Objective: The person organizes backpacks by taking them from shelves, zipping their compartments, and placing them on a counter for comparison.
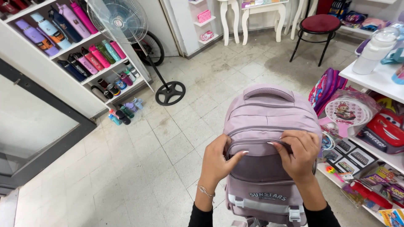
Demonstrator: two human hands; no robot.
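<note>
A lilac backpack (269, 113) stands upright in front of me, its top handle toward the far side. My left hand (219, 162) grips the front pocket's edge at the left, thumb stretched along the zipper line. My right hand (299, 153) is closed over the same zipper line at the right, fingers curled on the fabric. Both hands pinch the bag near the zip; the zipper pull itself is hidden under my fingers.
White shelves with several coloured bottles (90, 59) stand at the left beside a standing fan (126, 25). Toys and packaged goods fill the shelf (370, 126) at the right. A red stool (320, 25) and white table legs stand at the back on the tiled floor (147, 168).
</note>
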